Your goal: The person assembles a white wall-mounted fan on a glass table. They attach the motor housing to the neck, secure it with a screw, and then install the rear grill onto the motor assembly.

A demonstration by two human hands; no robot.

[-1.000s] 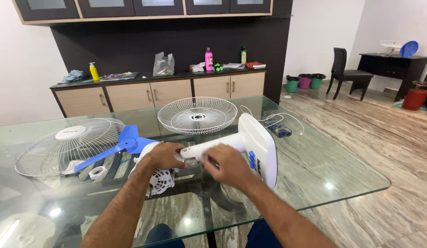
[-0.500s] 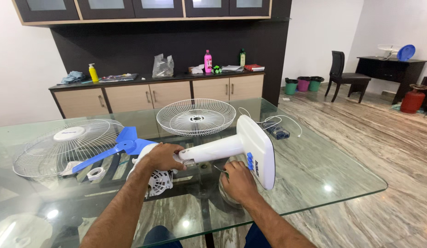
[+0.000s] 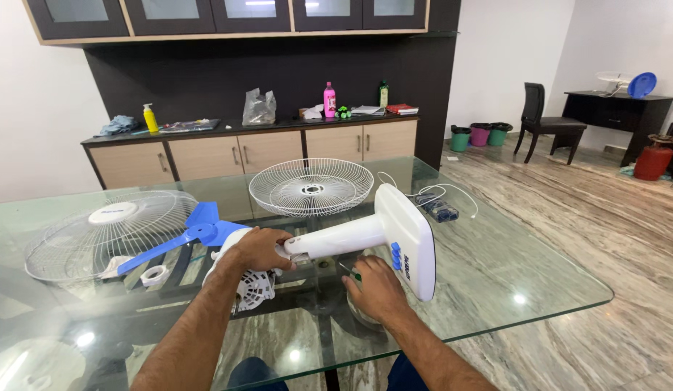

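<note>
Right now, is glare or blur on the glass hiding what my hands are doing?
Head view: sharp and evenly lit; small glare spots on the glass table sit clear of both hands; left hand on the white fan body is crisp; right hand covers most of a small tool.

Glass-topped surface (image 3: 510, 268) with a dark base seen through it, set in a room with white walls (image 3: 32, 108). Rear wall: dark panel (image 3: 278, 65) above a sideboard (image 3: 257, 148) with a dark top and beige doors; glass-fronted upper cabinets (image 3: 228, 11) along the top edge. Floor (image 3: 604, 210): polished stone, brown-veined, reflecting daylight. Right background: dark chair (image 3: 543, 119), dark desk (image 3: 626, 108), three small bins (image 3: 481, 132) by the wall, and a red gas cylinder (image 3: 651, 159).
</note>
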